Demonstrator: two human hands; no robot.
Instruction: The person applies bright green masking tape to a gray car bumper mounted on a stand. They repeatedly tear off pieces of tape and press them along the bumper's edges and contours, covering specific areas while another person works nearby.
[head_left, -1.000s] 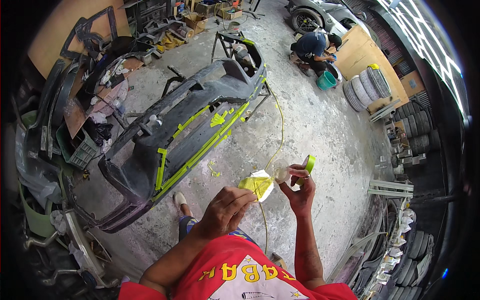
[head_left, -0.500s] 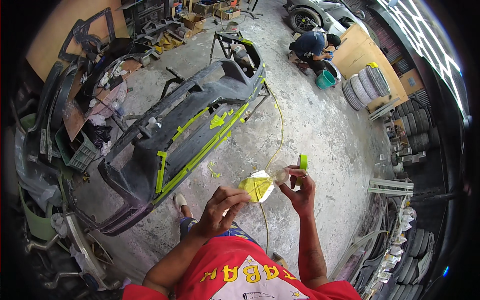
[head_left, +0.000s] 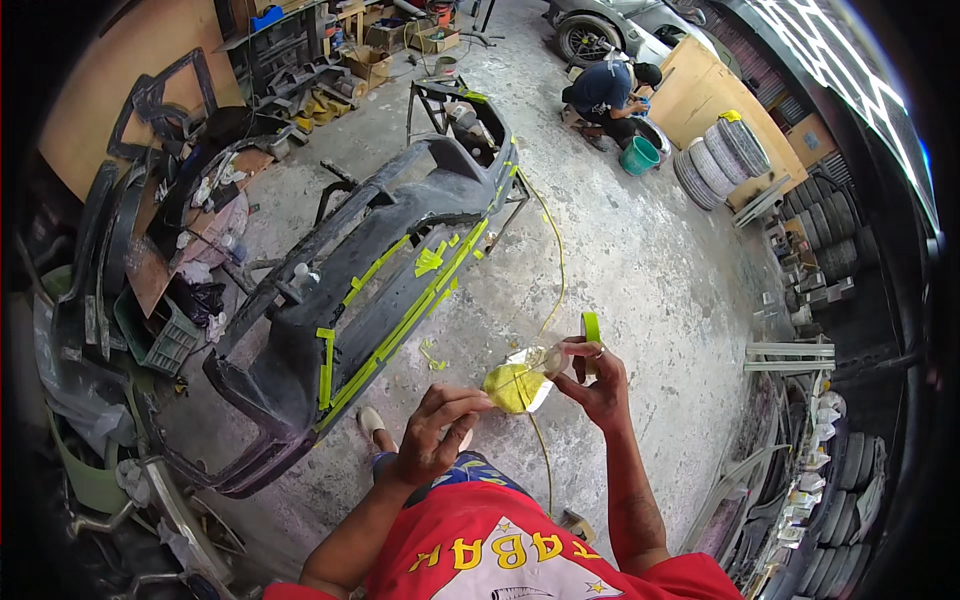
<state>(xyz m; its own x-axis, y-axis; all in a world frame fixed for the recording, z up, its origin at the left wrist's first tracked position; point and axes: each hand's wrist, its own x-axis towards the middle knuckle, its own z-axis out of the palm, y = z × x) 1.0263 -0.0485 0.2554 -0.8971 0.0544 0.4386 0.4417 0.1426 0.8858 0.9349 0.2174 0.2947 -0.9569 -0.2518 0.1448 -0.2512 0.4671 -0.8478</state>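
Observation:
In front of my shirt, my left hand (head_left: 438,430) is closed in a pinch, its fingertips at the left edge of a bright yellow mass (head_left: 512,388). What they grip is too small to make out; a thin line runs from them across the yellow. Behind the yellow shows a white, shiny-looking sheet (head_left: 541,393). My right hand (head_left: 598,390) is closed at the sheet's far right side, with a roll of green tape (head_left: 590,325) held upright at its fingers. A clear, rounded piece (head_left: 549,362) sits at the right fingertips, its kind unclear.
A dark car bumper (head_left: 300,335) with green tape strips rests on a stand (head_left: 412,118) to the left. A yellow hose (head_left: 562,262) crosses the floor. Far off, a person (head_left: 608,95) crouches beside a green bucket (head_left: 640,156). Stacked tyres (head_left: 722,165) stand at the right.
Both hands stay at the yellow mass, which looks rounder and turned slightly. The clear piece has tilted toward the sheet. The whole view has shifted a little.

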